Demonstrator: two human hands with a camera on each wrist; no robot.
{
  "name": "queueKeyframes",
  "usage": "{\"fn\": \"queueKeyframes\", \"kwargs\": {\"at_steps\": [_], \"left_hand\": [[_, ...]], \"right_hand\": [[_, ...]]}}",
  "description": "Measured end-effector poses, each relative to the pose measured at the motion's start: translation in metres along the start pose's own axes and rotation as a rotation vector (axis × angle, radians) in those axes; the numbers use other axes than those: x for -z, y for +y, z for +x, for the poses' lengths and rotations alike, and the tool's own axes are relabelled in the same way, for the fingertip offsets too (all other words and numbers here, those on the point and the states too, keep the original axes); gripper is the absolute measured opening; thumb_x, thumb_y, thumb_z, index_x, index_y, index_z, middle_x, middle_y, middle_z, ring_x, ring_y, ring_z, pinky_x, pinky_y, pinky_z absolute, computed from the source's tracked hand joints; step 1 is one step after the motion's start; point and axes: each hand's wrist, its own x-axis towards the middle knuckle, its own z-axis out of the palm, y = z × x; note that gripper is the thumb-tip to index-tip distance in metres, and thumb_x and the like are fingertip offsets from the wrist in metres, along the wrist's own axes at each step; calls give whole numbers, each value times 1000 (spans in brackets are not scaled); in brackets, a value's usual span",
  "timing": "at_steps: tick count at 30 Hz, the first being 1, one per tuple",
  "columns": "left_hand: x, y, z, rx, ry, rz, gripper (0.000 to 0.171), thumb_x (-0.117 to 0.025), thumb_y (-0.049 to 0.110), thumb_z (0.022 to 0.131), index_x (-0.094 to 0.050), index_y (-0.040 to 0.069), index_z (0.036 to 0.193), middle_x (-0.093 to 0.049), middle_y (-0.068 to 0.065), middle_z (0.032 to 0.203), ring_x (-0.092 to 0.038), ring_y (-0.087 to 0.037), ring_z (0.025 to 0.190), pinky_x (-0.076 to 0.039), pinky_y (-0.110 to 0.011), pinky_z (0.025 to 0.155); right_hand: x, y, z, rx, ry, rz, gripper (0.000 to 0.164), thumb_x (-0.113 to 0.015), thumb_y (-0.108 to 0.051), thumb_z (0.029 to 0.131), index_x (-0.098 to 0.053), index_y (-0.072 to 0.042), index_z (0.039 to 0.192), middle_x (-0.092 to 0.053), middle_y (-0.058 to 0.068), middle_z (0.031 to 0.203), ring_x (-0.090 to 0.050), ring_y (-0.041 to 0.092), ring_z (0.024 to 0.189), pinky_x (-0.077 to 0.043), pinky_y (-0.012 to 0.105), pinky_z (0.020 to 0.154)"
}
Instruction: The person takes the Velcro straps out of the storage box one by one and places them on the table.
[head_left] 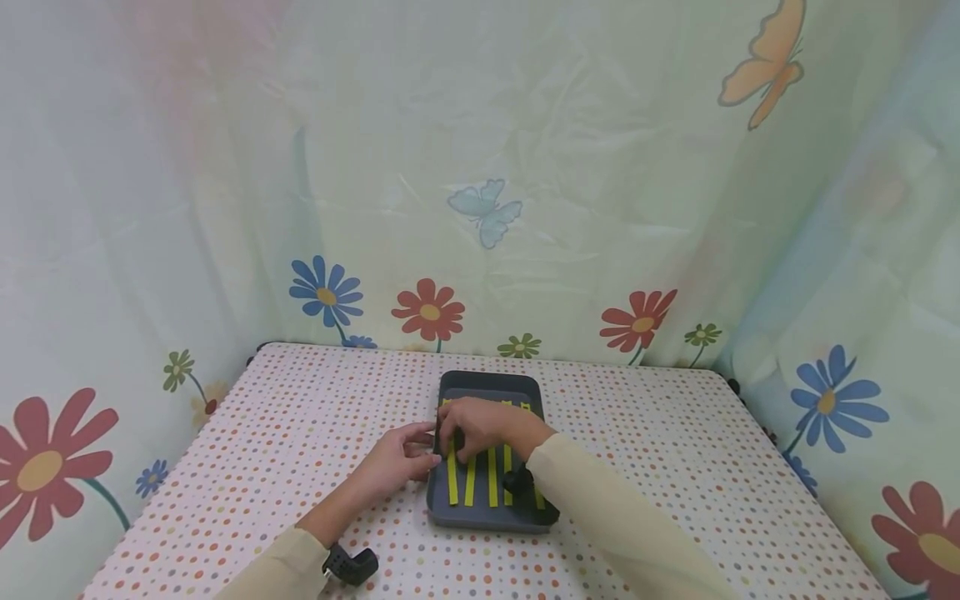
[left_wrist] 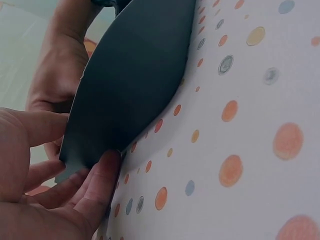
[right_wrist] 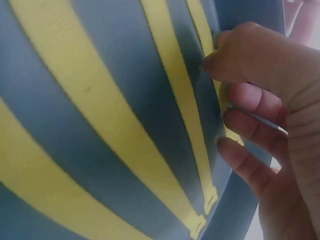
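Note:
A dark grey rectangular tray (head_left: 492, 523) lies on the dotted table, with several long yellow strips side by side in it. My left hand (head_left: 397, 460) grips the tray's left side, thumb at the rim and fingers along the outer wall (left_wrist: 135, 65). Reaching over the tray, my right hand (head_left: 480, 422) is at the leftmost yellow strip (head_left: 452, 483). Thumb and index finger pinch it from either side, and the other fingertips (right_wrist: 227, 145) rest close along it. That hand covers the strip's middle. Neighbouring yellow strips (right_wrist: 120, 110) lie roughly parallel on the tray floor.
A dotted cloth (head_left: 637, 433) covers the table around the tray. Behind and at both sides hangs a curtain (head_left: 562, 250) printed with flowers and butterflies. Each wrist wears a small black camera (head_left: 351, 565).

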Motion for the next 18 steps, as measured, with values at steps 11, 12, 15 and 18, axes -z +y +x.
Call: {"fn": "queueKeyframes", "kwargs": {"at_steps": [11, 12, 15, 18], "left_hand": [[0, -1, 1, -11, -1, -24, 66, -71, 15, 96, -41, 2, 154, -58, -22, 143, -73, -23, 105, -64, -36, 81], [0, -1, 1, -10, 0, -24, 66, -71, 15, 96, -42, 2, 154, -58, -22, 143, -73, -23, 105, -64, -36, 81], [0, -2, 1, -7, -3, -27, 66, -71, 15, 96, -42, 2, 154, -57, -22, 143, -73, -23, 105, -64, -36, 81], [0, -2, 1, -7, -6, -31, 66, -71, 15, 96, -42, 2, 154, -57, -22, 144, -72, -23, 106, -64, -36, 81]], "right_hand": [[5, -6, 4, -2, -16, -38, 14, -84, -12, 83, -82, -24, 90, -62, -11, 100, -53, 7, 89, -47, 16, 77], [5, -7, 3, -4, -15, -44, 14, -84, -12, 84, -82, -25, 91, -62, -11, 100, -53, 7, 89, -47, 16, 77], [3, -8, 2, -10, -13, -53, 13, -84, -13, 85, -81, -25, 91, -62, -10, 101, -53, 8, 90, -48, 16, 78], [1, -8, 1, -16, -5, -53, 13, -84, -14, 85, -81, -25, 90, -62, -10, 102, -54, 9, 92, -48, 17, 79]]}}
